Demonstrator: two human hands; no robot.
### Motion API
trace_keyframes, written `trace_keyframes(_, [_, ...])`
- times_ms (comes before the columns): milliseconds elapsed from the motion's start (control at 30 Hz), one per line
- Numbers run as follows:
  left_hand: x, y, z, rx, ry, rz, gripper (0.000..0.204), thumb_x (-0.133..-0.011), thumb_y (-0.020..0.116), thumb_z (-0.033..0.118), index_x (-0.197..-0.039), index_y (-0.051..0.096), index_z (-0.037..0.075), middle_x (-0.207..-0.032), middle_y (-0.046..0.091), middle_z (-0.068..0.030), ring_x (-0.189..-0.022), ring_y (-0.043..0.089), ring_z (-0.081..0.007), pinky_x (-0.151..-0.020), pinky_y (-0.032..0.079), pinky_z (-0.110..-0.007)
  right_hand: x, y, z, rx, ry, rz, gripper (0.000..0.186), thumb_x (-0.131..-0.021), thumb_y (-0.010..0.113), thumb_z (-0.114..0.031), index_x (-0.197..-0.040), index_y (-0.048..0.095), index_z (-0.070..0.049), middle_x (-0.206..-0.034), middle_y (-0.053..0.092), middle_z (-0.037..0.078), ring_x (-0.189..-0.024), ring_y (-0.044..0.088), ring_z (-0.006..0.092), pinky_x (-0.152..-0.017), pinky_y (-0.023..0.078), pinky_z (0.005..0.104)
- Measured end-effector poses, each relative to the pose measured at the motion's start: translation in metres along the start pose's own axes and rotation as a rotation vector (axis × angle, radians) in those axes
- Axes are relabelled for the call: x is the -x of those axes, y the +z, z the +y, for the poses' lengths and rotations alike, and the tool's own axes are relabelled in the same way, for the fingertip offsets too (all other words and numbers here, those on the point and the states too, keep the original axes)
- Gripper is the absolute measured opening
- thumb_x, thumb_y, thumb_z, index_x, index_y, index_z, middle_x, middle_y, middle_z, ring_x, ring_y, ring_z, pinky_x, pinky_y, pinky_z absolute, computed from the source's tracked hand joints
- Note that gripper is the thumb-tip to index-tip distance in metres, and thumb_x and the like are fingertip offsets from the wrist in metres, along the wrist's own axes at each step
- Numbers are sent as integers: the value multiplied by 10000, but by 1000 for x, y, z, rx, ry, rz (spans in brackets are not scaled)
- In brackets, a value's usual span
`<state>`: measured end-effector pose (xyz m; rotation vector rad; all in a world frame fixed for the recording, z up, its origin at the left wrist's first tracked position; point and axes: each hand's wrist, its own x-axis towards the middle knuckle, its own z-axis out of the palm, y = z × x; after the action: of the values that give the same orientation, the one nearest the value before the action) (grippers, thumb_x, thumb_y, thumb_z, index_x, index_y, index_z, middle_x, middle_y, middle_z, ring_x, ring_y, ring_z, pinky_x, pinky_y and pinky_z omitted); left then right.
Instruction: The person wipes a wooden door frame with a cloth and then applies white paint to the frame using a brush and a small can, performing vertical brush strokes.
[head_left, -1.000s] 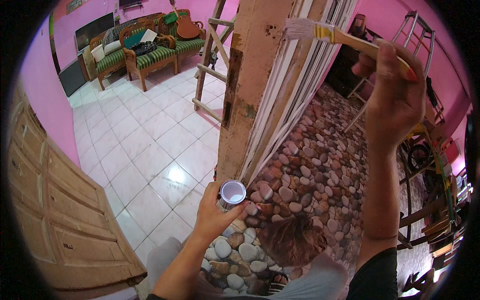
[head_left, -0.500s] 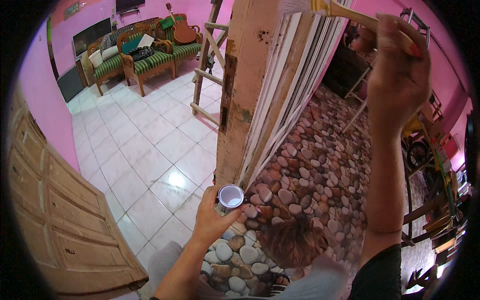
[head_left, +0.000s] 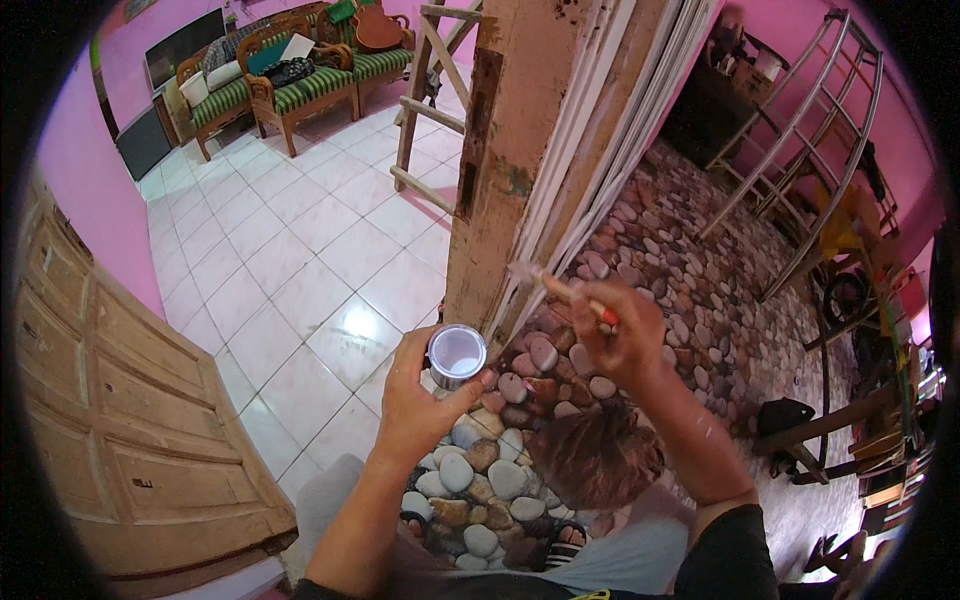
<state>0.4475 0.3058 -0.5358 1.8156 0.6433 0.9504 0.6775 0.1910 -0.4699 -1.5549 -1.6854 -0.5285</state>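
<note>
My left hand is wrapped round a small metal paint can with its mouth upward. Inside the can its walls look pale, with something whitish at the bottom. A paintbrush with a wooden handle and a red-orange end is gripped in my right hand. The bristles point left, toward the door frame, and look blurred; I cannot tell whether they touch it. The frame has a bare brown face and white grooved edges on its right side.
A panelled wooden door stands at the left. Beyond the frame are a wooden ladder and green-striped chairs. Metal scaffolding stands at the right on the pebble-patterned floor. A child's head is close below my right arm.
My right hand has come down with the paintbrush from high on the door frame to its lower part, near the can. The left hand and can have risen slightly in the picture.
</note>
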Motion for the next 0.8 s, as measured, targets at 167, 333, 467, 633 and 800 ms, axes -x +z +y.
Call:
trace_keyframes(167, [-1, -1, 1, -8, 6, -1, 579, -776, 877, 136, -1263, 592, 4, -1163, 667, -100, -1102, 652, -204, -997, 502, -351, -37, -26, -7, -62, -27, 287, 216, -893, 743, -39, -1089, 655, -55, -872, 688, 120, -737, 704, 267, -668, 549, 354])
trace_keyframes(333, [-1, -2, -5, -14, 31, 10, 570, -778, 874, 131, -1258, 594, 5, -1158, 669, -97, -1094, 655, -201, -992, 505, -350, 2, -13, -6, -169, -51, 39, 274, -847, 763, -7, -1094, 656, -58, -905, 699, 112, -777, 710, 284, -682, 556, 378])
trace_keyframes(467, [-2, 2, -4, -10, 7, 4, 567, -776, 875, 129, -1253, 595, 5, -1157, 668, -93, -1103, 650, -194, -1000, 499, -348, 27, 21, 1, -25, -96, -106, 305, -838, 768, -10, -1113, 645, -59, -916, 707, 119, -764, 702, 302, -654, 548, 398])
trace_keyframes(633, [-1, -1, -5, -19, -9, -6, 573, -774, 876, 129, -1256, 593, 4, -1157, 665, -88, -1112, 643, -190, -1007, 493, -344, -4, 4, 5, 45, -102, 174, 304, -884, 758, -42, -1158, 633, -77, -904, 702, 130, -771, 695, 320, -658, 541, 412])
trace_keyframes(800, [-2, -6, -4, 4, -40, 3, 583, -776, 876, 137, -1264, 588, 1, -1160, 657, -91, -1109, 640, -191, -1008, 491, -344, 26, 3, -8, -84, -33, 87, 352, -875, 782, -58, -1191, 628, -84, -919, 696, 132, -792, 691, 324, -681, 553, 413])
